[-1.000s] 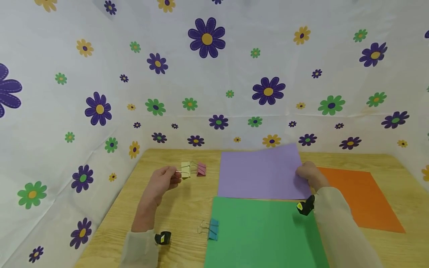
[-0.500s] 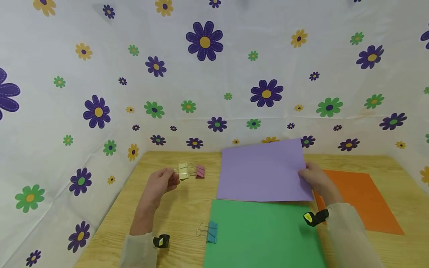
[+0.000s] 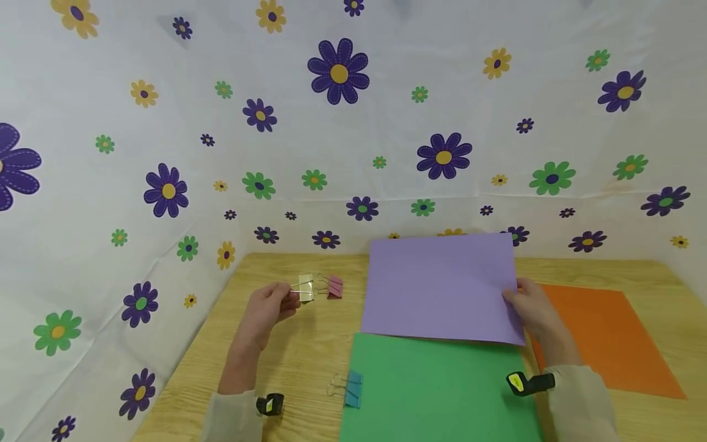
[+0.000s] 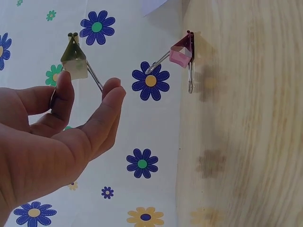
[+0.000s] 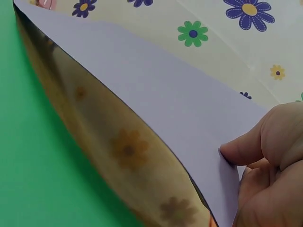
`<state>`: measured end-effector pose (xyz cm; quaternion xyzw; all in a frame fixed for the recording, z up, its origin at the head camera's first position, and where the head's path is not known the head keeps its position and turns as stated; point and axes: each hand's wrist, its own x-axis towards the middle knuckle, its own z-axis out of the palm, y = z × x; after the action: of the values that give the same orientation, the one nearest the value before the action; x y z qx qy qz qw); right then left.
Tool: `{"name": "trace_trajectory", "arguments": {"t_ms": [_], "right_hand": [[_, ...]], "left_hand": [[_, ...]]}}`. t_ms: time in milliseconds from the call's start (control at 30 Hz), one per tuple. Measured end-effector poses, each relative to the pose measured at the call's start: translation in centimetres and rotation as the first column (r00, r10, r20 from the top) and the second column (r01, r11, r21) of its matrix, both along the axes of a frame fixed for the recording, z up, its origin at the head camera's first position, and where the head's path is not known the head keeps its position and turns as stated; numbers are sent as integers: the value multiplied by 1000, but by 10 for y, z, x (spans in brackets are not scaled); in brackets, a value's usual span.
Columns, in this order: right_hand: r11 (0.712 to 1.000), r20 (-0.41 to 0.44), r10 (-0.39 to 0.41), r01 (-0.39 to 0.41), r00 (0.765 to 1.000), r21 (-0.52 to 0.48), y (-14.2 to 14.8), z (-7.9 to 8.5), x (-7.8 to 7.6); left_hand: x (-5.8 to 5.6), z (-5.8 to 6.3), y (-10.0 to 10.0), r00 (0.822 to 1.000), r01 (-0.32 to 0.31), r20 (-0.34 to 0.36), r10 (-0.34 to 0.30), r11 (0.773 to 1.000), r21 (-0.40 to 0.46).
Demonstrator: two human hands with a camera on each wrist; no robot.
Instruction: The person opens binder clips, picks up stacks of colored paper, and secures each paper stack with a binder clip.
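Note:
Thumb and fingers of my left hand [image 3: 267, 310] hold a pale yellow binder clip [image 3: 306, 288] by its wire handles. In the left wrist view the clip [image 4: 75, 68] is up off the wood, its handles spread between the fingertips. My right hand [image 3: 534, 310] pinches the right edge of a purple sheet [image 3: 442, 288], thumb on its upper face. The right wrist view shows that sheet [image 5: 142, 90] bowed upward, with bare wood showing beneath. A pink binder clip [image 3: 334, 287] rests just right of the yellow one.
A green sheet [image 3: 436, 393] lies in front of the purple one, with a blue binder clip [image 3: 354, 390] at its left edge. An orange sheet [image 3: 607, 337] lies on the right, partly behind the right arm. Flowered cloth [image 3: 386, 123] rises behind the wooden table [image 3: 298, 362].
My right hand has shifted right and toward me, raising the purple sheet's right side higher. My left hand still holds the yellow binder clip in nearly the same place.

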<state>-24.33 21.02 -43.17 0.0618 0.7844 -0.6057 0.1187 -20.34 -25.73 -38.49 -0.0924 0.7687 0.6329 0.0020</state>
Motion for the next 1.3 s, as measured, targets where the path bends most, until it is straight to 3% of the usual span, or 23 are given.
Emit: {"name": "trace_trajectory", "arguments": {"t_ms": [300,633,1000,1167,1300], "right_hand": [[998,20,-30,31,999,-56,7,-11,2],[986,63,-27,37,998,-160,7,-12,9],[988,17,-26,28,1000,-149,11,-9,11],[990,6,-23,24,1000,-140,13,-8,11],[989,-3,-17,16,1000,-145,14,-9,12]], "left_hand": [[-3,-2,4,1000,-18,22,17,1000,13],[-4,-6,1,1000,-12,7,12,995,99],[-6,-8,2,999,-17,32,12,988,152],[-6,-9,3,999,11,41,-15,993,115],[-3,-10,5,996,78,49,-80,996,32]]}}
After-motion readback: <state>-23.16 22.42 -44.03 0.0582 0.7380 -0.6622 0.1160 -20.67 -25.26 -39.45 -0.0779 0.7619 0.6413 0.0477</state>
